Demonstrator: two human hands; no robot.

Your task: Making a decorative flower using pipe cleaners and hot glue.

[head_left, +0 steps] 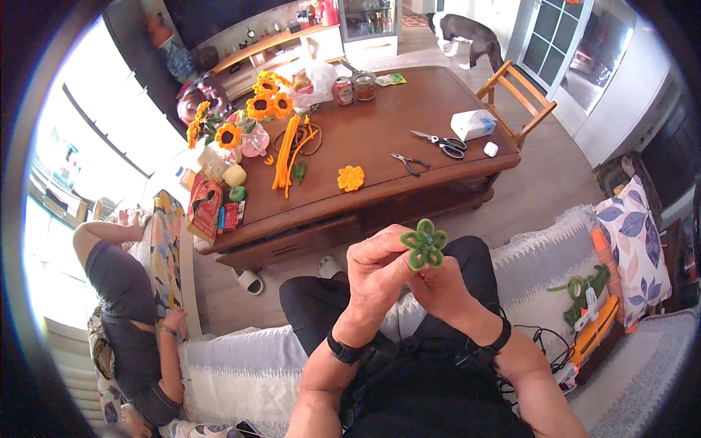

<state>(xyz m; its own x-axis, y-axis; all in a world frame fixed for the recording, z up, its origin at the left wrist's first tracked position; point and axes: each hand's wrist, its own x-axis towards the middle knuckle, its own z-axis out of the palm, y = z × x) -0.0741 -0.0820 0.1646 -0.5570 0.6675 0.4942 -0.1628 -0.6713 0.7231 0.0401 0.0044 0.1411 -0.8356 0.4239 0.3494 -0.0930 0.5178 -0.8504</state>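
Observation:
Above my lap, a green fuzzy pipe-cleaner flower shape with several looped petals is pinched between both hands. My left hand grips it from the left, thumb and fingers pressed together. My right hand closes on it from below and the right; its fingertips are partly hidden behind the loops. Across from my hands, an orange petalled flower piece lies on the brown wooden table. Orange pipe cleaners lie in a bundle farther left, beside a small green piece.
Pliers, black-handled scissors and a tissue box occupy the table's right side. Sunflowers stand at its left. Green pipe cleaners and an orange tool lie on the sofa at right. Another person reclines at left.

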